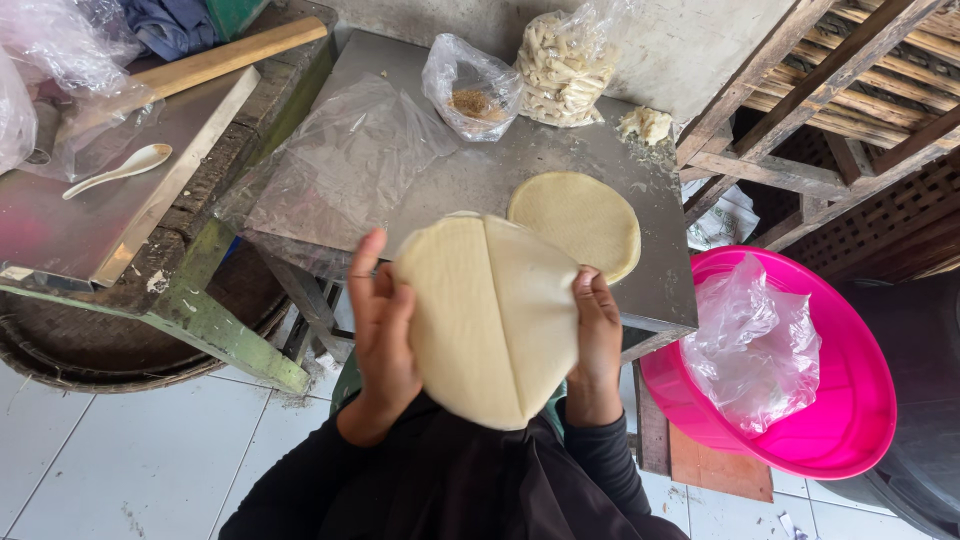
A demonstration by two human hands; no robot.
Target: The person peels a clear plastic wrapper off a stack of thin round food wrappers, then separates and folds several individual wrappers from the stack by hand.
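White floor tiles [130,460] lie below a metal-topped table [480,180] standing against a grey wall. Right of the table, a large pink basin [860,400] holds a crumpled clear plastic bag [755,345]. A clear plastic sheet [340,170] is spread over the table's left part. At the table's rear stand a bag of pale strips [565,65] and a smaller bag of brown crumbs [472,95]. One round dough sheet [580,222] lies flat on the table's near right corner. Held up in front of the table, a folded dough wrapper [490,320] shows one straight overlapping edge down its middle. Left hand [382,335] and right hand [597,345] grip its opposite sides, fingers [365,270] curled closed around the edges. A white spoon [120,170] rests on a neighbouring metal surface.
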